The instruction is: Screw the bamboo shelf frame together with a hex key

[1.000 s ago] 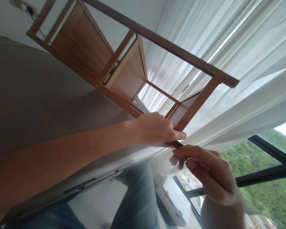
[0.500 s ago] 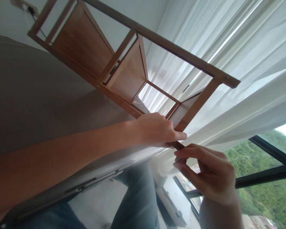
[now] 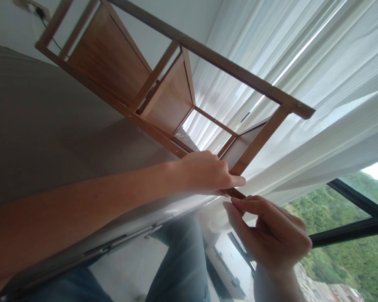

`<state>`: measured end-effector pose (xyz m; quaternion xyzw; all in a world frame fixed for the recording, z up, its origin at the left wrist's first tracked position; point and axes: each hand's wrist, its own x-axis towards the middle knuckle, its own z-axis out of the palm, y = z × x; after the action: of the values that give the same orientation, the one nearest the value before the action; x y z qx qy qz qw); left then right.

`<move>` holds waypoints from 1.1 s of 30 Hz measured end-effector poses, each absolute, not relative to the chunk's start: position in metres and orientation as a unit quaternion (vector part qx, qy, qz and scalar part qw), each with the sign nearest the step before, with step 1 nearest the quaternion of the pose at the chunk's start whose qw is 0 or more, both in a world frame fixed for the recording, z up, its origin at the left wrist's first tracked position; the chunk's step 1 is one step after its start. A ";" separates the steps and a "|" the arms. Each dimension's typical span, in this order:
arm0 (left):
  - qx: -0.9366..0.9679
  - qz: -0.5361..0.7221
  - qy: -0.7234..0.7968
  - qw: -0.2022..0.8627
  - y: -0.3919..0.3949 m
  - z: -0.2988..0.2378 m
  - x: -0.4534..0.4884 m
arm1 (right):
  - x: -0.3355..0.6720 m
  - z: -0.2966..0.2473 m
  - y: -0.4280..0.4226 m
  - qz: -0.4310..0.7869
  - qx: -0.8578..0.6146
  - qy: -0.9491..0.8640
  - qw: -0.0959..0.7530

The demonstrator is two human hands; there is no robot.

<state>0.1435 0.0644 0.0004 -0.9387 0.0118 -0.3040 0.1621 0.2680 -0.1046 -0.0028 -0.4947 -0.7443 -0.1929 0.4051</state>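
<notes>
A brown wooden shelf frame [image 3: 164, 94] lies tilted across the view, its panels and rails running from upper left to the middle. My left hand [image 3: 204, 172] is wrapped round the near corner post of the frame, fingers closed on it. My right hand [image 3: 267, 235] is just below and to the right, with thumb and fingertips pinched together at the end of that same post. What the pinch holds is too small to make out.
White sheer curtains [image 3: 302, 63] hang behind the frame. A dark-framed window [image 3: 349, 226] shows green hills at lower right. A grey surface [image 3: 44, 126] fills the left. My jeans-clad legs [image 3: 179, 264] are below. A wall socket [image 3: 31, 6] sits at upper left.
My right hand has turned and drawn its fingers in, shifting slightly left and down at the post's end. The left hand and frame have hardly moved.
</notes>
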 end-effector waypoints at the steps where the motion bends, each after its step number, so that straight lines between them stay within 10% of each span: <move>1: -0.942 -0.298 0.008 0.155 0.064 0.000 0.144 | 0.266 -0.005 -0.104 -0.204 -0.495 -0.739 0.409; 33: -0.994 -0.073 -0.015 0.085 0.037 -0.072 0.191 | 0.288 -0.165 -0.134 -0.133 -0.583 -0.610 0.520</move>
<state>0.1909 0.0366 -0.0720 -0.9935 -0.0152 -0.0732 0.0854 0.2877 -0.1342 -0.1654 -0.5829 -0.6104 -0.1331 0.5195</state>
